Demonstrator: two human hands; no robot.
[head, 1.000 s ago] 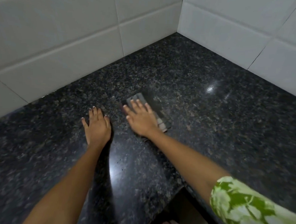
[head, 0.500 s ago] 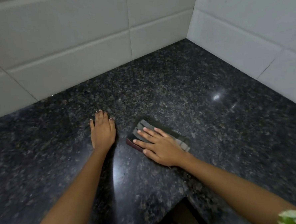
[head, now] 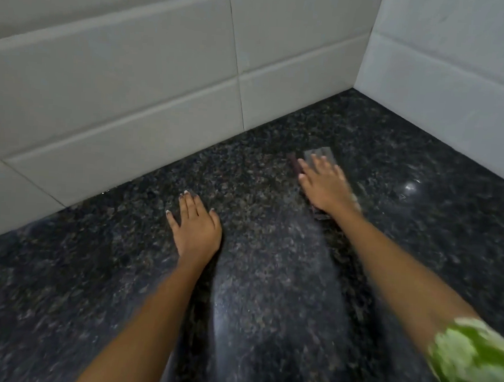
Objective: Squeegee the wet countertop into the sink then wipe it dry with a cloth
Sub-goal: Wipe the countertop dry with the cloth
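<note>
A dark speckled granite countertop (head: 268, 295) fills the view, glossy with a light reflection. My right hand (head: 325, 186) presses flat on a folded grey cloth (head: 319, 154) with a dark reddish edge, out toward the back corner; only the cloth's far end and a strip behind my wrist show. My left hand (head: 195, 228) lies palm down on the counter to the left, fingers spread, holding nothing. The picture is motion-blurred. No squeegee or sink is in view.
White tiled walls (head: 132, 95) run along the back and the right (head: 458, 85), meeting in a corner at the upper right. A green-and-white sleeve (head: 476, 370) covers my right upper arm.
My right hand has slid the cloth away from me, toward the back corner, after pulling it nearer half a second ago. My left hand has stayed planted.
</note>
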